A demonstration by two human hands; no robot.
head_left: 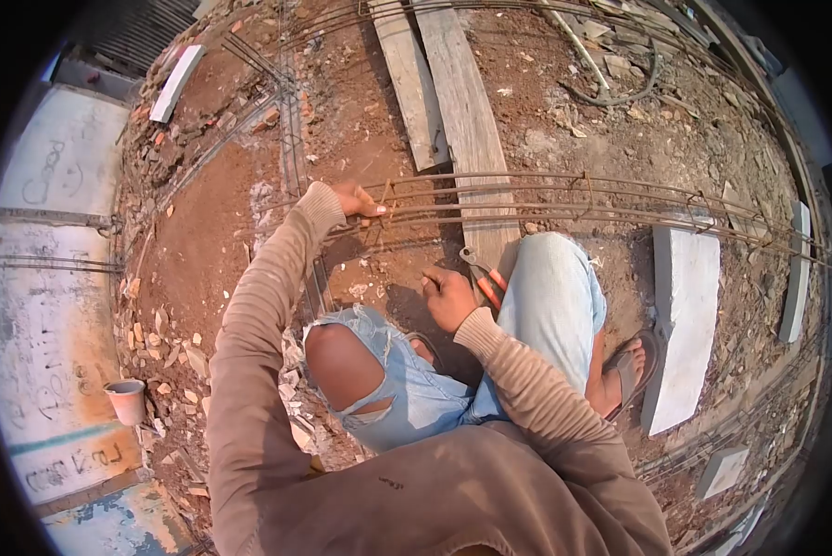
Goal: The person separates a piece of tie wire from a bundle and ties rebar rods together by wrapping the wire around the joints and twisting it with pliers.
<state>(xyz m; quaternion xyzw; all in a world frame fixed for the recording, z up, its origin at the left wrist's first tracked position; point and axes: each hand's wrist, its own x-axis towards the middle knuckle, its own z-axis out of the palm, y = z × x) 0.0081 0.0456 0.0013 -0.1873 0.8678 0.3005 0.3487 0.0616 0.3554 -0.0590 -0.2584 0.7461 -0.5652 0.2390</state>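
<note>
While left hand [356, 199] pinches rebar cage [518, 208] near wire stirrup [385, 202], right hand [448, 298] sits half-curled between knees, whether holding anything cannot tell; orange-handled pincers [483, 276] just beside its knuckles, contact unclear; cage runs crosswise beyond knees, over weathered plank [462, 102]; pale block [685, 324] beneath cage on right, beside sandalled foot [631, 371]; farther out, on left, small bucket [127, 406] on rubble near scrawled-on white wall [59, 352]

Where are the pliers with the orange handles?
The pliers are just right of centre in the head view, between the right hand and the jeans-covered right knee.
</note>
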